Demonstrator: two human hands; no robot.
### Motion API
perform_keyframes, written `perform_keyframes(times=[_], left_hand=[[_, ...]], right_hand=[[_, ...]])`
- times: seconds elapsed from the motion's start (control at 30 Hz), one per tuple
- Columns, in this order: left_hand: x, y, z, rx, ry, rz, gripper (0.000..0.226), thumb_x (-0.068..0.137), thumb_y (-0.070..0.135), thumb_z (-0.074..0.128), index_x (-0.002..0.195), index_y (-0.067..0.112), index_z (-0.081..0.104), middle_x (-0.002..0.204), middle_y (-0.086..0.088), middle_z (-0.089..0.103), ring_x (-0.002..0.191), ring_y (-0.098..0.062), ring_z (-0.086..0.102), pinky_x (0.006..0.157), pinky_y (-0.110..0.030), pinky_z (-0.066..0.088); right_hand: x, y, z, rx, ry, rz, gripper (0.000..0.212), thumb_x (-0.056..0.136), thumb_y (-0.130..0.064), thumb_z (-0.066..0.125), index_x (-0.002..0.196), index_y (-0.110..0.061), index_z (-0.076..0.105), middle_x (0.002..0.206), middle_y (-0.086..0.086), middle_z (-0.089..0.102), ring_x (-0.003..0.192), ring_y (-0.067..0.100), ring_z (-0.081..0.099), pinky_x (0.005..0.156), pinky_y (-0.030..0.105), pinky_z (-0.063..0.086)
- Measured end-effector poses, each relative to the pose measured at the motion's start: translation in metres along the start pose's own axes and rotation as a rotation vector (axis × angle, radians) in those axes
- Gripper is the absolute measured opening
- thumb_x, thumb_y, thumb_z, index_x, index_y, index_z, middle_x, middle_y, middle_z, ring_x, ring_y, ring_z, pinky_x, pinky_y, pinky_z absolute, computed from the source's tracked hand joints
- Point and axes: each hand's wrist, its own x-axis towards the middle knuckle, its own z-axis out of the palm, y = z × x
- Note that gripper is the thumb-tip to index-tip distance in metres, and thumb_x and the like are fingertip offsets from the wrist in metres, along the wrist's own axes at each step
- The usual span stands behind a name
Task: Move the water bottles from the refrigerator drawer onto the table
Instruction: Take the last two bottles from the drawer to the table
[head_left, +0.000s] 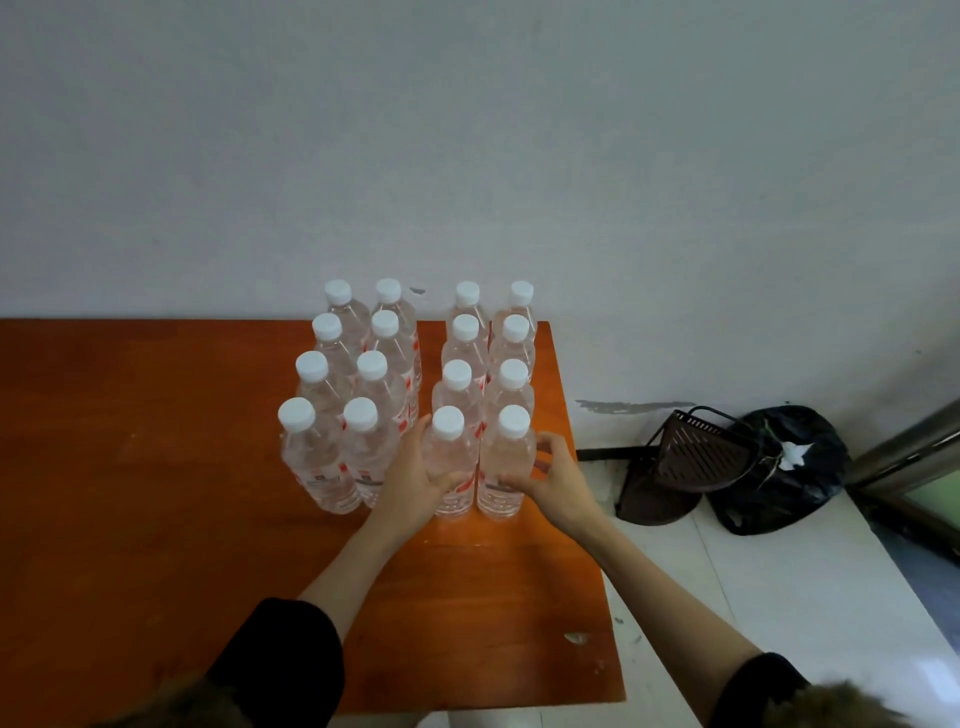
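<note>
Left hand (415, 480) and right hand (553, 480) each grip clear, white-capped bottles (449, 462) on glossy orange table (156, 493)

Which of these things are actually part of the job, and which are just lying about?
Part of the job:
water bottles, sixteen upright
orange table
left hand gripping one front bottle
right hand gripping the other

Just lying about:
brown basket on the floor
black bag beside it

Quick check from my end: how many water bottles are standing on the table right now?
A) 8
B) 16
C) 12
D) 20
B: the bottles stand on the table in four columns of four white caps, and the left hand and right hand each grip one of the two nearest bottles, left bottle and right bottle.
</note>
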Motion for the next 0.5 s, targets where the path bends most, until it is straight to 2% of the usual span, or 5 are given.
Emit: perform_keyframes(times=[0.1,0.2,0.3,0.4,0.5], left_hand=[[-0.007,0.000,0.003,0.010,-0.012,0.010,0.084,0.076,0.042,0.068,0.144,0.033,0.018,0.150,0.005,0.032,0.137,-0.019,0.033,0.107,-0.052,0.035],[-0.021,0.004,0.007,0.040,-0.025,0.003,0.079,0.083,0.035,0.063,0.145,0.030,0.014,0.151,0.002,0.030,0.137,-0.020,0.032,0.109,-0.046,0.033],[-0.044,0.010,0.013,0.099,-0.110,-0.015,0.072,0.086,0.038,0.058,0.144,0.028,0.017,0.151,0.003,0.031,0.136,-0.018,0.033,0.108,-0.039,0.031],[-0.070,0.023,0.021,0.234,-0.236,0.076,0.056,0.092,0.031,0.051,0.142,0.026,0.027,0.148,0.010,0.025,0.133,-0.016,0.035,0.105,-0.030,0.030],[-0.082,0.037,0.028,0.283,-0.246,0.277,0.057,0.090,0.043,0.050,0.141,0.033,0.026,0.148,0.010,0.032,0.136,-0.012,0.032,0.109,-0.031,0.028]], right_hand=[[-0.005,-0.005,-0.002,-0.021,-0.041,-0.012,0.068,0.079,-0.024,0.071,0.135,-0.012,0.034,0.139,0.006,0.047,0.124,0.023,0.049,0.097,0.034,0.044],[-0.019,-0.008,-0.005,-0.094,-0.044,-0.059,0.065,0.083,-0.028,0.067,0.137,-0.012,0.035,0.140,0.006,0.046,0.127,0.023,0.046,0.097,0.029,0.039],[-0.038,-0.002,-0.012,-0.243,-0.029,-0.144,0.064,0.088,-0.033,0.061,0.141,-0.012,0.031,0.145,0.007,0.041,0.132,0.021,0.040,0.100,0.025,0.033],[-0.059,0.012,-0.029,-0.407,0.018,-0.151,0.077,0.088,-0.044,0.055,0.148,-0.016,0.017,0.154,0.005,0.025,0.140,0.023,0.027,0.114,0.041,0.028],[-0.084,0.022,-0.054,-0.636,0.102,-0.165,0.079,0.088,-0.055,0.048,0.149,-0.024,0.009,0.157,0.002,0.014,0.144,0.024,0.016,0.115,0.052,0.019]])
